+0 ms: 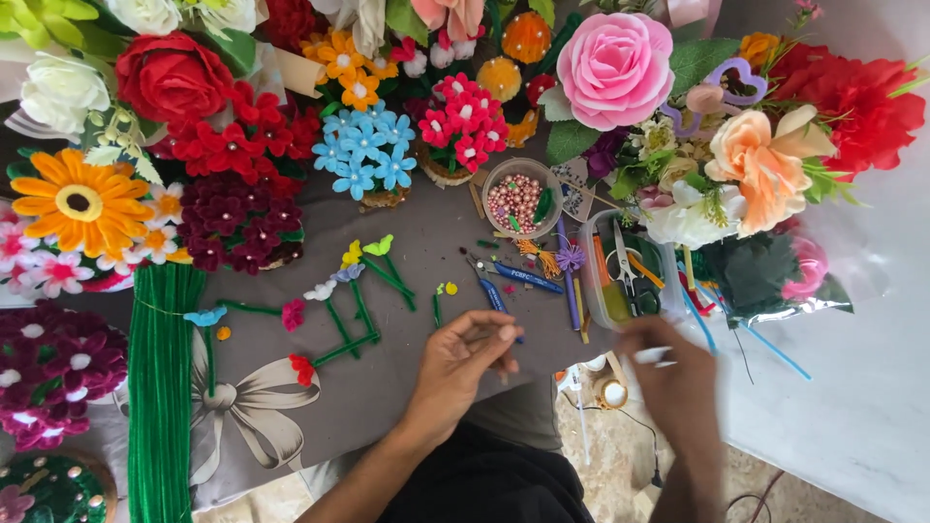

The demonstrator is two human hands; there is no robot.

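My left hand (463, 360) rests on the grey cloth (426, 252) with its fingers curled, pinching something too small to make out. My right hand (675, 373), blurred, holds a thin white stick beside a clear plastic box (630, 266) of scissors and tools. Small handmade flowers on green stems (360, 300) lie on the cloth just left of my left hand. A blue-handled tool (523, 276) lies beyond my fingers.
Bunches of artificial flowers crowd the back and left: a pink rose (614, 56), a red rose (172, 76), blue blossoms (363, 150), an orange daisy (79, 201). A bowl of pink beads (518, 197) stands behind. A bundle of green stems (160, 387) lies at left.
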